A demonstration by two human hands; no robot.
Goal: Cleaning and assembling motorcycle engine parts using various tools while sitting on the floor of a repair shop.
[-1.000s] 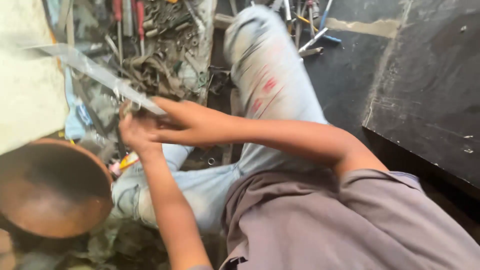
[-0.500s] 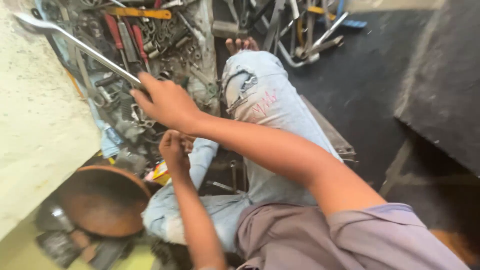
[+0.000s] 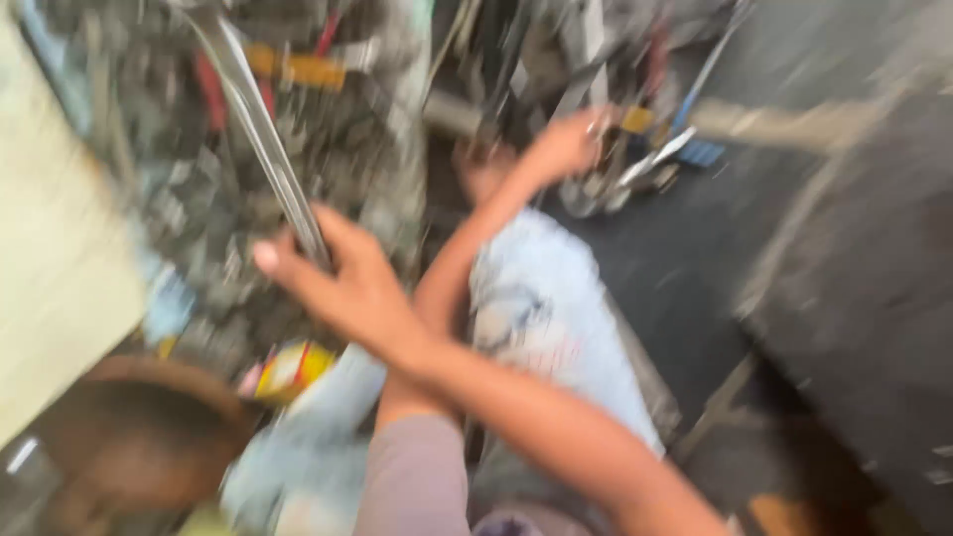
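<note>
The view is heavily blurred. My right hand (image 3: 342, 288) is shut on a long flat metal spanner (image 3: 253, 119) that slants up and to the left over a heap of tools. My left arm crosses under the right one and stretches forward. My left hand (image 3: 568, 144) is out at a second pile of metal tools (image 3: 645, 149) on the dark floor, touching or just over them. Blur hides whether its fingers hold anything.
A heap of hand tools with red and yellow handles (image 3: 298, 69) fills the upper left. A rusty round pan (image 3: 129, 437) sits at lower left beside a pale wall (image 3: 50, 248). My knee in light jeans (image 3: 546, 308) is in the middle. A dark slab (image 3: 864, 298) lies right.
My left hand has left the spanner and reached forward to the tools on the floor. My right hand has kept the spanner, which now points more steeply upward. The camera swung.
</note>
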